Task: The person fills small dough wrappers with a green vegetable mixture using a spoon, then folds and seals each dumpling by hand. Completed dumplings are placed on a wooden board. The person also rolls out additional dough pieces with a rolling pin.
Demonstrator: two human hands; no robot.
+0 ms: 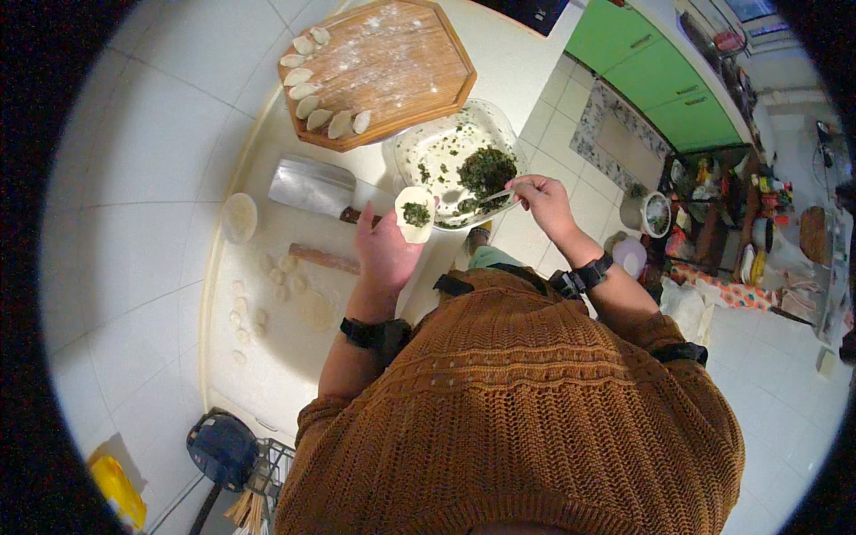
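Note:
On my left hand (388, 251) lies a round dumpling wrapper (416, 232) with green filling at its middle. My right hand (545, 204) grips a spoon-like utensil (496, 196), its tip low in the clear container (401, 150) beside a mound of chopped green filling (487, 171). Folded dumplings (307, 107) line the left and lower edge of a floured wooden board (401, 73) beyond the container. A cleaver (313, 184) lies left of my left hand, with a rolling pin (324, 258) nearer me. Dough pieces (281, 277) and a flat wrapper (315, 309) rest on the counter.
A small bowl (240, 218) stands near the tiled wall. A dark blue appliance (222, 449) and a wire rack (274, 468) are at the lower left. Green cabinets (655, 60), a white bucket (655, 214) and a loaded shelf (709, 221) stand across the floor at right.

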